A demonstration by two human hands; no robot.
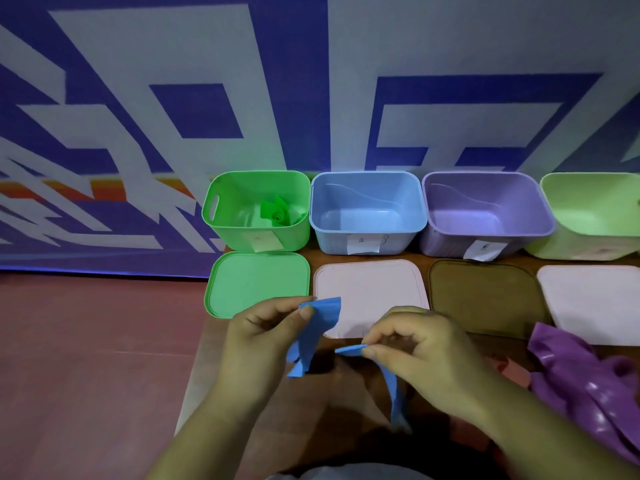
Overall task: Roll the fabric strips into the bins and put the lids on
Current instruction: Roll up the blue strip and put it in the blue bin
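Both hands hold a blue fabric strip (313, 336) above the table. My left hand (266, 332) pinches its upper end, and my right hand (412, 341) pinches another part, with the tail hanging down between my arms. At the back stand several open bins: a green bin (225, 221) holding a rolled green strip (278, 214), a blue bin (367, 233), a purple bin (485, 233) and a pale green bin (588, 237). In front of them lie a green lid (256, 282), a pink lid (370, 285), a brown lid (485, 296) and a second pink lid (592, 299).
A shiny purple fabric strip (585, 379) lies crumpled on the wooden table (363, 410) at the right. A blue and white patterned banner (173, 116) stands behind the bins. Reddish floor (86, 375) lies left of the table edge.
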